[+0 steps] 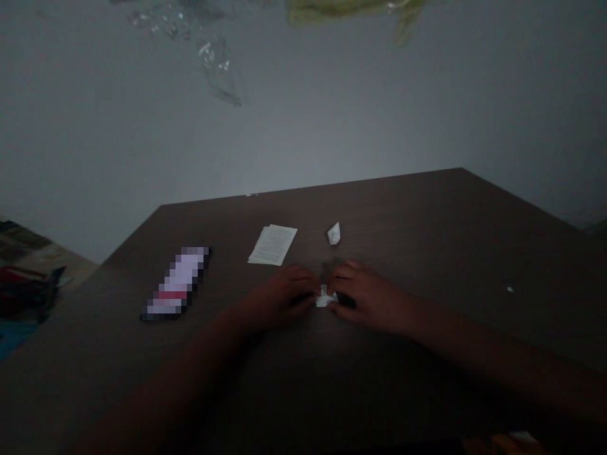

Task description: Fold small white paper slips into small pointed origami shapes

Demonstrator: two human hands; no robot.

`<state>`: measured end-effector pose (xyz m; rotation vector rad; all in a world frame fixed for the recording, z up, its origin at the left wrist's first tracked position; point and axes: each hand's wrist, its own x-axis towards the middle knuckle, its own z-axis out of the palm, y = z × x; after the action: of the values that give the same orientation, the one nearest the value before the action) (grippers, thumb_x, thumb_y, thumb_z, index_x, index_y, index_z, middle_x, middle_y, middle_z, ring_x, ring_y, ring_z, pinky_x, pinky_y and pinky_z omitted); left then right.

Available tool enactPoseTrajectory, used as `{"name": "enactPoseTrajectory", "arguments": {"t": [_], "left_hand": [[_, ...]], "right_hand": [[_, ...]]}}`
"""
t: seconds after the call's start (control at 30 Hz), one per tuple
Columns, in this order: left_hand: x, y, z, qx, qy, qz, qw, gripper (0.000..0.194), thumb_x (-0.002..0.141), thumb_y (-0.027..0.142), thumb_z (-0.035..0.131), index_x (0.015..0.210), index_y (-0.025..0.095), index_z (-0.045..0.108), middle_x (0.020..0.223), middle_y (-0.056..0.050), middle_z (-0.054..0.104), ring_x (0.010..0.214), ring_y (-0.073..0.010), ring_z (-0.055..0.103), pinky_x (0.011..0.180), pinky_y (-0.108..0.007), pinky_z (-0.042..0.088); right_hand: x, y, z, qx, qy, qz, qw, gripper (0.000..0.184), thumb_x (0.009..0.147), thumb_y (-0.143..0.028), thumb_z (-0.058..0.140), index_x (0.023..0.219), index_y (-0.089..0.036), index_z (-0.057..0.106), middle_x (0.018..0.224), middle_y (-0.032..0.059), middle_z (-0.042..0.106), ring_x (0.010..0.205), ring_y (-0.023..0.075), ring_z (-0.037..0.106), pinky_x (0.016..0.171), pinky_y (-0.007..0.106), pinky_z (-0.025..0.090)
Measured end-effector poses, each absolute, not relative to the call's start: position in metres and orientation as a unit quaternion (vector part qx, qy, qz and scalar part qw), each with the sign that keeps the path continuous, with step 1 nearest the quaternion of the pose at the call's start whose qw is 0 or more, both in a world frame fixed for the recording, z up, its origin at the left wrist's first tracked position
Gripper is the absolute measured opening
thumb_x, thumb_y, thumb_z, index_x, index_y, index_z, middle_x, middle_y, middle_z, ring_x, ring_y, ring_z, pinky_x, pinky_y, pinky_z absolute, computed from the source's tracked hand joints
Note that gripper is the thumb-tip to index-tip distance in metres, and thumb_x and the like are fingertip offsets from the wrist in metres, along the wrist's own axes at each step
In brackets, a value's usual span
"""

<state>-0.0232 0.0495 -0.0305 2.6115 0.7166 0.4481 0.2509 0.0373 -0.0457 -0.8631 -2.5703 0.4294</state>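
The room is dim. My left hand and my right hand meet at the middle of a dark wooden table. Between their fingertips sits a small white folded piece of paper, pinched from both sides by curled fingers. Just beyond the hands stands a small white folded paper shape. A printed paper slip lies flat to the left of it.
A phone with a lit, blurred-out screen lies on the table's left part. A tiny white scrap lies far right. Clear plastic wrapping and a yellowish bag show at the top against the wall. Dark clutter lies off the left edge.
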Motion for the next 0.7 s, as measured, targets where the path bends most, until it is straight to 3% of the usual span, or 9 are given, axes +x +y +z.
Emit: {"name": "enactPoseTrajectory", "arguments": {"t": [0.17, 0.37, 0.43, 0.57, 0.7], "left_hand": [[-0.025, 0.047, -0.03, 0.93, 0.266, 0.158, 0.197, 0.031, 0.097, 0.015, 0.078, 0.127, 0.02, 0.072, 0.13, -0.01, 0.078, 0.125, -0.0298, 0.073, 0.109, -0.044, 0.056], [-0.024, 0.051, -0.04, 0.933, 0.257, 0.18, 0.178, 0.009, 0.108, 0.021, 0.069, 0.116, 0.022, 0.073, 0.119, -0.008, 0.081, 0.115, -0.0274, 0.074, 0.103, -0.043, 0.057], [-0.023, 0.051, -0.04, 0.933, 0.253, 0.193, 0.169, 0.009, 0.111, 0.024, 0.066, 0.116, 0.022, 0.073, 0.117, -0.008, 0.081, 0.112, -0.0267, 0.075, 0.1, -0.042, 0.057], [-0.021, 0.047, -0.036, 0.931, 0.25, 0.222, 0.15, 0.012, 0.114, 0.024, 0.061, 0.113, 0.021, 0.073, 0.111, -0.008, 0.081, 0.107, -0.0253, 0.076, 0.097, -0.04, 0.058], [-0.02, 0.04, -0.033, 0.921, 0.257, 0.262, 0.13, 0.012, 0.113, 0.022, 0.061, 0.116, 0.021, 0.072, 0.116, -0.008, 0.082, 0.11, -0.0258, 0.077, 0.1, -0.041, 0.06]], "right_hand": [[0.25, 0.039, -0.045, -0.313, -0.912, 0.165, 0.208, 0.004, 0.106, -0.022, 0.074, 0.106, -0.019, 0.078, 0.107, 0.0088, 0.077, 0.105, 0.0256, 0.071, 0.102, 0.045, 0.056], [0.249, 0.038, -0.05, -0.313, -0.9, 0.179, 0.245, 0.014, 0.102, -0.026, 0.081, 0.114, -0.02, 0.076, 0.115, 0.0102, 0.079, 0.112, 0.0286, 0.072, 0.104, 0.049, 0.056], [0.249, 0.036, -0.051, -0.299, -0.9, 0.168, 0.27, 0.019, 0.1, -0.026, 0.083, 0.117, -0.022, 0.076, 0.12, 0.0107, 0.08, 0.117, 0.0296, 0.071, 0.106, 0.05, 0.056], [0.249, 0.035, -0.048, -0.281, -0.901, 0.121, 0.309, 0.006, 0.105, -0.021, 0.073, 0.108, -0.024, 0.077, 0.111, 0.0083, 0.08, 0.11, 0.028, 0.071, 0.101, 0.048, 0.057], [0.251, 0.034, -0.045, -0.272, -0.901, 0.082, 0.329, 0.013, 0.11, -0.02, 0.066, 0.105, -0.023, 0.078, 0.105, 0.0079, 0.079, 0.104, 0.0276, 0.07, 0.096, 0.047, 0.057]]}}
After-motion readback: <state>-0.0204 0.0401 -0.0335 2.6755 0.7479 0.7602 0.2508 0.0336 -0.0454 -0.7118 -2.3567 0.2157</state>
